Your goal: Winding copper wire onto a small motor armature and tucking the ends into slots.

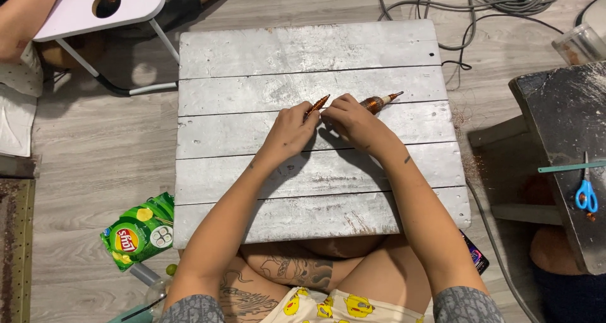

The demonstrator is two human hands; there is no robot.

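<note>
Left hand (291, 131) fingers pinch tapered copper-wound spindle (317, 105); right hand (353, 122) grips second spindle (377, 101).

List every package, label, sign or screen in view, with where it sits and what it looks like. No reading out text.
Snack bag: on the floor left of the grey plank table, by its near corner; crumpled green pouch with a red-and-yellow round logo and pictures of slices.
Phone screen: on the floor at the table's near right corner, partly hidden by the right arm; dark slab glowing pink and purple.
No signs in view.
</note>
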